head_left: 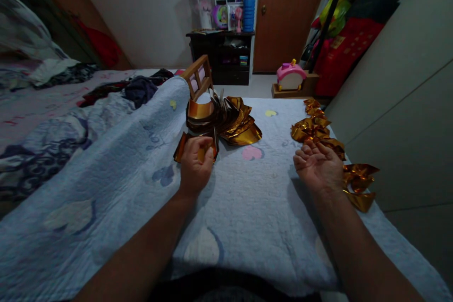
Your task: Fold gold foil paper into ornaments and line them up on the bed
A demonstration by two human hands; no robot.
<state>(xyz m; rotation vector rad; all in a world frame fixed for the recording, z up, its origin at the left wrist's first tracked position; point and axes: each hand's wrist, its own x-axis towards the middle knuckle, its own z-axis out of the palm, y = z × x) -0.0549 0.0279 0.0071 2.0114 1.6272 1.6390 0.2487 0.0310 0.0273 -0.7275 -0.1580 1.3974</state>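
Note:
My left hand (196,164) is closed at the edge of some gold foil paper (180,147), its fingers curled over and the thumb against them. The fingers partly hide this paper. Just beyond it, a fanned pile of curved gold foil sheets (244,127) spreads over the quilt. My right hand (317,164) is turned palm up with its fingers loosely bent and apart, and nothing shows in it. Close around that hand lies a row of folded gold foil pieces (311,127) along the right edge. One more folded foil piece (360,183) sits beside my right wrist.
A light blue quilt (247,212) covers the surface under my hands. Behind the foil pile stands a small wooden frame (200,75). Rumpled bedding and clothes (141,89) lie to the left. A pale panel (399,104) rises along the right side.

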